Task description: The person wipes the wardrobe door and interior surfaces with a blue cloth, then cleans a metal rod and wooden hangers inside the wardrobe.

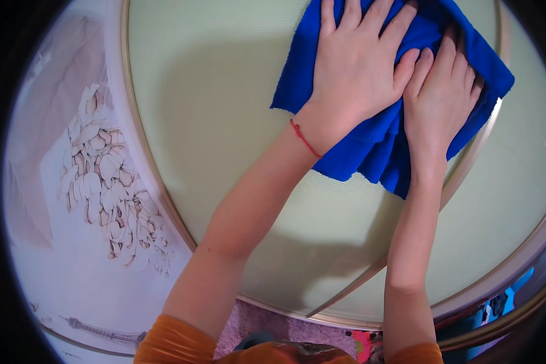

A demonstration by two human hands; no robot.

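Two points of contact bear on the cloth (pixel 359 153), which lies bunched on the panel (pixel 224 121) and laps the strip (pixel 461 176) at its right. Our left hand (pixel 355 73) is flat, fingers spread, clamped on nothing; our right hand (pixel 440 103) lies beside it, fingertips partly covered by a fold, so we cannot tell whether they pinch. We judge slippage the main risk: if our pressure eases, the cloth may slide from under the left palm. If the two hands part unevenly, the slack between them may ruck further and leave bare fingers rubbing the panel. The frayed hem may catch where it crosses the strip, should its edge stand proud. Our red cord (pixel 305 139), close to that hem, could also snag a loose thread.
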